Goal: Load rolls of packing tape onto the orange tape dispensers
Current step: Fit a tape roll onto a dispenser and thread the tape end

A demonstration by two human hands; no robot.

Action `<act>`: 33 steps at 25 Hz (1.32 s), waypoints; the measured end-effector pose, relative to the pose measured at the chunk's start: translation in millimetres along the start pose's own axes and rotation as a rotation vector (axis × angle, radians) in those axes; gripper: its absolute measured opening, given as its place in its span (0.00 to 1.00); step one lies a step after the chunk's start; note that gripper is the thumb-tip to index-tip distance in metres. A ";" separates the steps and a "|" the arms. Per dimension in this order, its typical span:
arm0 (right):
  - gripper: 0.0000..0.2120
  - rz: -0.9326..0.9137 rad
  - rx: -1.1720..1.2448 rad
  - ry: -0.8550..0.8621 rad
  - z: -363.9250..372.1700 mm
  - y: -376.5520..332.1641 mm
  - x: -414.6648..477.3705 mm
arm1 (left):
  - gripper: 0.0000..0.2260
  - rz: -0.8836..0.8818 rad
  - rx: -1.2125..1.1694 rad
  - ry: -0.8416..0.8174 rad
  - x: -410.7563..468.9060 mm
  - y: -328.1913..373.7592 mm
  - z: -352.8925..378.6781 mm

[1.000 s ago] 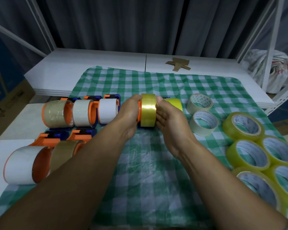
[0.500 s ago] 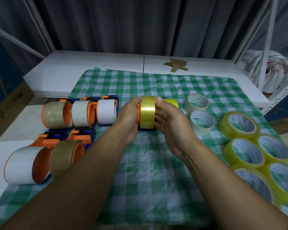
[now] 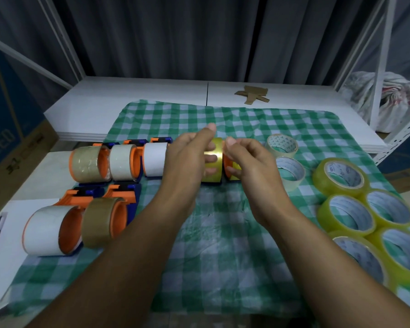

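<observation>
Both hands meet at the centre of the frame over a green checked cloth (image 3: 223,245). From the left, the left hand (image 3: 187,159) reaches in with its thumb raised and its fingers curled against the yellow roll (image 3: 214,162), which stands on edge between the two hands. On the other side, the right hand (image 3: 249,162) has its fingers bent loosely and slightly apart, fingertips close to the orange dispenser hub (image 3: 228,165) just right of that roll; whether they actually pinch anything cannot be told. The yellow roll appears seated on the dispenser, whose dark base shows beneath it.

Left of centre, three loaded dispensers stand in a row: a clear roll (image 3: 87,160), a whitish roll (image 3: 121,162) and a white roll (image 3: 154,159), each on an orange hub. In the lower left, two more loaded dispensers lie nearer the camera, carrying a large white roll (image 3: 44,229) and a brown roll (image 3: 100,221).

Right of the hands, two clear spare rolls (image 3: 283,144) lie flat on the cloth, one behind the other. Along the right edge, a cluster of yellow spare rolls (image 3: 341,177) lies flat, touching one another.

Behind the cloth, a white shelf (image 3: 152,95) holds a scrap of cardboard (image 3: 252,94). Dark curtains (image 3: 175,36) fill the top of the frame, and a bundled bag (image 3: 384,95) sits at upper right.
</observation>
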State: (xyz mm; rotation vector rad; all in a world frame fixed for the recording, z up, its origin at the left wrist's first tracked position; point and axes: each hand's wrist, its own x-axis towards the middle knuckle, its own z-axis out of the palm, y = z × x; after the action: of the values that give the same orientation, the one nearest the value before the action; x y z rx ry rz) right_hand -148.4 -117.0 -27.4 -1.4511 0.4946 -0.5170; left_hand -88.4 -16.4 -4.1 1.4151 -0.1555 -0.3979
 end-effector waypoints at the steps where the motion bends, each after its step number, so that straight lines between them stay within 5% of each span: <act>1: 0.13 -0.026 -0.012 -0.002 0.4 -0.2 -2.8 | 0.09 -0.032 -0.020 -0.054 -11.3 0.7 -0.9; 5: 0.15 -0.081 -0.080 -0.005 1.9 1.2 -11.3 | 0.14 -0.097 -0.138 -0.116 -39.8 -3.4 -8.1; 9: 0.14 -0.077 -0.076 0.013 2.1 0.6 -14.3 | 0.02 -0.061 -0.107 -0.071 -42.9 -10.3 -9.8; 13: 0.15 -0.045 -0.076 0.018 5.1 4.8 -13.5 | 0.05 -0.057 -0.104 -0.049 -42.7 -11.2 -8.4; 20: 0.12 0.288 0.326 -0.175 -5.8 -3.8 -6.3 | 0.09 -0.125 -0.046 -0.044 -29.8 -9.0 -15.5; 24: 0.18 0.388 0.572 -0.188 -16.7 -4.9 0.2 | 0.06 -0.154 -0.006 -0.042 -24.7 -7.7 -18.9; 27: 0.08 0.189 0.440 -0.188 -29.1 -3.5 6.5 | 0.05 -0.193 -0.048 -0.042 -20.8 -5.6 -26.9; 30: 0.15 -0.150 0.006 -0.321 -35.9 0.2 5.0 | 0.03 -0.219 -0.053 -0.069 -18.5 -3.2 -33.3; 33: 0.11 -0.301 -0.167 -0.430 -35.0 3.0 1.7 | 0.03 -0.243 -0.041 -0.080 -18.5 -2.4 -36.7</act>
State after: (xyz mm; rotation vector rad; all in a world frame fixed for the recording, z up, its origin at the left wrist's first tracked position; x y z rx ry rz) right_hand -168.1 -145.6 -32.5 -1.7532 -0.0257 -0.3881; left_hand -93.5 24.1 -9.9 1.3826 -0.0395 -0.6555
